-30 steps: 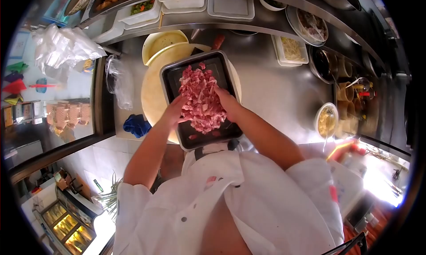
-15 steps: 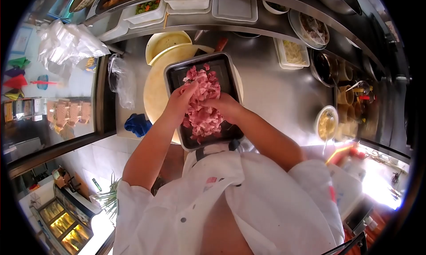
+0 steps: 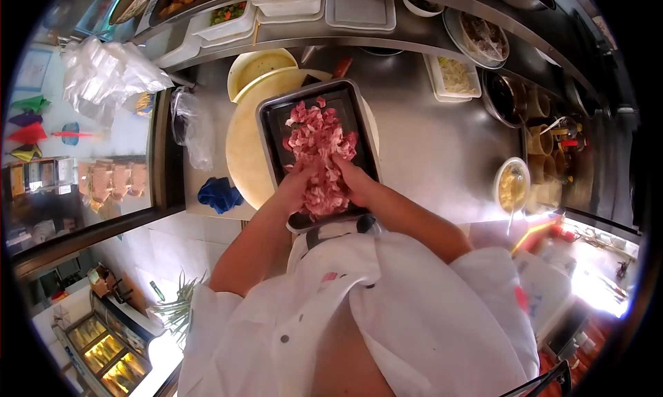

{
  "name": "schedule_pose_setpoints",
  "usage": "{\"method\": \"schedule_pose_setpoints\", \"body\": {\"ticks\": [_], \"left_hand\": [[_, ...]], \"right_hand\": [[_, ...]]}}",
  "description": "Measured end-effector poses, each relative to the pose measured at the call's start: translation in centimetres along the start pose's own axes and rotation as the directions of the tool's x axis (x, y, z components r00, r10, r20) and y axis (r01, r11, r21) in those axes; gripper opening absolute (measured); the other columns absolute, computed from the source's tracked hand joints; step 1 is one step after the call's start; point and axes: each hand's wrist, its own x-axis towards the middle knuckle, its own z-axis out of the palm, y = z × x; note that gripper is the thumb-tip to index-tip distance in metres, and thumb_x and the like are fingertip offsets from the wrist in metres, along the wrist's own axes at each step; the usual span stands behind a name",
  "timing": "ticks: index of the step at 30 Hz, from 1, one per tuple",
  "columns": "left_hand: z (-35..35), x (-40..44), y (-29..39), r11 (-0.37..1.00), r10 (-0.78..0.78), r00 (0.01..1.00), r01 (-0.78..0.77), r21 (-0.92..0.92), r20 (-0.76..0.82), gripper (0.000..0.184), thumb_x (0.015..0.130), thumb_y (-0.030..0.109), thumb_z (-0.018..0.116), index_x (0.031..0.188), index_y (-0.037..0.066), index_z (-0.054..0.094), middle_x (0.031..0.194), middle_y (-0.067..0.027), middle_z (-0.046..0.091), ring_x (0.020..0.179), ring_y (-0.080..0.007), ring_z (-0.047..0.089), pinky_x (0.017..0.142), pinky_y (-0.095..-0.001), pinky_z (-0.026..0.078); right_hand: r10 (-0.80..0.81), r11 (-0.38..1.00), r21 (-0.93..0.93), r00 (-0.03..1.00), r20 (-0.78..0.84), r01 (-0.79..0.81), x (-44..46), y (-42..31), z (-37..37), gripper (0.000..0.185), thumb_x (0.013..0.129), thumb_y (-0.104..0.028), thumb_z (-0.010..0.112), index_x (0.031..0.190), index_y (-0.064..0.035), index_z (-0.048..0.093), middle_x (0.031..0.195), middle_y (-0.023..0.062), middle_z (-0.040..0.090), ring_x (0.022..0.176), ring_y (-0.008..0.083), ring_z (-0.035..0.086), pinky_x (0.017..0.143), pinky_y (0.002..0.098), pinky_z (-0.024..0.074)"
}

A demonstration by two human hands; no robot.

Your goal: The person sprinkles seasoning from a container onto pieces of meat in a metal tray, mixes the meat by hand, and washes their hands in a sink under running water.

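A heap of sliced raw meat [image 3: 321, 138] lies in a dark metal tray [image 3: 363, 138], which rests partly on a round chopping board [image 3: 242, 148]. My left hand [image 3: 295, 184] presses into the left side of the heap, fingers curled into the slices and partly hidden. Opposite it, my right hand [image 3: 355, 183] is closed around meat on the right side, its fingertips buried. Both hands are near the lower half of the tray.
Behind the board stands a pale yellow bowl [image 3: 238, 76]. A blue cloth [image 3: 219, 194] lies to the left near the counter edge. On the right are a container of pale shreds [image 3: 456, 78] and a small bowl [image 3: 512, 186]. A steel shelf [image 3: 290, 32] overhangs the back.
Both hands have moved down toward my body through the meat. My left hand was higher up the heap; more slices now show above the hands, and the heap has shifted.
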Motion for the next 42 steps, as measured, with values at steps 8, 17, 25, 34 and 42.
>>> {"method": "schedule_pose_setpoints", "body": {"ticks": [8,17,25,34,42], "left_hand": [[2.7,-4.8,3.8,0.873,0.421,0.906,-0.419,0.249,0.050,0.047,0.099,0.014,0.067,0.143,0.005,0.052,0.119,-0.0051,0.069,0.105,-0.0134,0.066,0.091,-0.0301,0.055],[-1.8,-5.7,3.7,0.987,-0.009,0.994,-0.008,0.160,0.106,0.053,0.107,0.044,0.057,0.148,0.010,0.047,0.140,-0.0100,0.056,0.131,-0.0294,0.056,0.108,-0.0535,0.048],[-1.0,-2.1,-5.0,0.989,0.141,0.987,-0.144,0.033,0.078,0.044,0.102,0.030,0.062,0.143,0.018,0.049,0.126,-0.0082,0.063,0.109,-0.0297,0.067,0.087,-0.0518,0.058],[1.0,-4.2,0.6,0.935,0.330,0.933,-0.344,0.084,0.144,0.040,0.099,0.013,0.065,0.137,0.004,0.057,0.122,-0.0077,0.069,0.110,-0.0190,0.068,0.094,-0.0362,0.057],[-10.1,-3.8,-4.4,0.999,0.050,0.966,-0.053,0.004,0.254,0.044,0.111,0.020,0.046,0.155,0.018,0.042,0.144,-0.0124,0.056,0.115,-0.0263,0.058,0.098,-0.0473,0.051]], "right_hand": [[-0.356,0.889,-0.221,0.909,0.217,0.401,-0.2,-2.0,-1.4,0.043,0.091,-0.003,0.067,0.131,0.0027,0.053,0.109,0.0111,0.068,0.100,0.0192,0.068,0.081,0.0334,0.0588],[-0.246,0.839,-0.470,0.962,0.119,0.273,-2.2,-1.9,-4.0,0.041,0.102,-0.031,0.061,0.134,-0.0052,0.061,0.122,0.0074,0.068,0.107,0.0184,0.063,0.095,0.0349,0.0498],[-0.009,1.000,-0.027,1.000,0.005,0.009,3.3,4.6,-2.0,0.057,0.106,-0.061,0.042,0.126,-0.0122,0.065,0.116,0.0063,0.069,0.097,0.0209,0.066,0.083,0.0338,0.0541],[-0.310,0.920,-0.253,0.951,-0.006,0.298,-0.3,1.1,-3.3,0.030,0.097,-0.014,0.059,0.125,-0.0036,0.061,0.104,0.0091,0.067,0.091,0.0181,0.065,0.079,0.0332,0.0537],[-0.169,0.961,-0.237,0.980,-0.101,0.142,-5.3,1.1,-2.1,0.040,0.099,-0.024,0.058,0.135,-0.0069,0.058,0.119,0.0079,0.067,0.106,0.0237,0.066,0.094,0.0425,0.0545]]}}
